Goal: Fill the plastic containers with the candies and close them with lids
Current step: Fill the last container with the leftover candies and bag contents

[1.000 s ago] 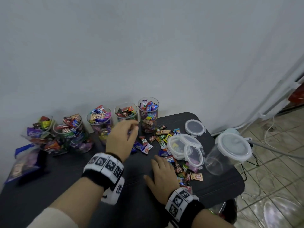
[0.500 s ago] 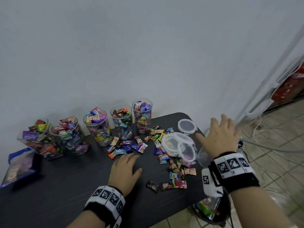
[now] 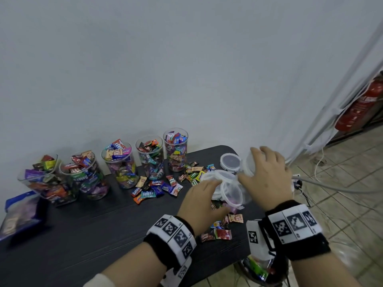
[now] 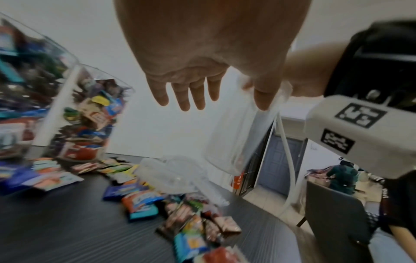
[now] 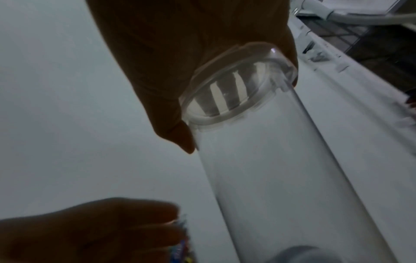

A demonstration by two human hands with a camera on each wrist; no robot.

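Observation:
My right hand (image 3: 267,172) grips the lidded top of an empty clear container (image 5: 281,178), which hangs tilted over the table's right end. My left hand (image 3: 207,195) is open, its straight fingers (image 4: 191,96) reaching over a pile of clear lids (image 3: 230,189) beside that container (image 4: 236,135). One more lid (image 3: 230,162) lies behind them. Several open containers full of candies (image 3: 120,162) stand in a row along the wall. Loose candies (image 3: 153,189) are spread in front of them and under my left hand (image 3: 219,230).
The black table (image 3: 93,235) ends just right of my hands, with tiled floor and cables (image 3: 331,189) beyond. A blue candy bag (image 3: 18,212) lies at the far left. A red fire extinguisher (image 3: 364,106) stands by the wall.
My right hand came down onto the lidded container and took hold of its top. My left hand left the table's middle and moved right to the lid pile.

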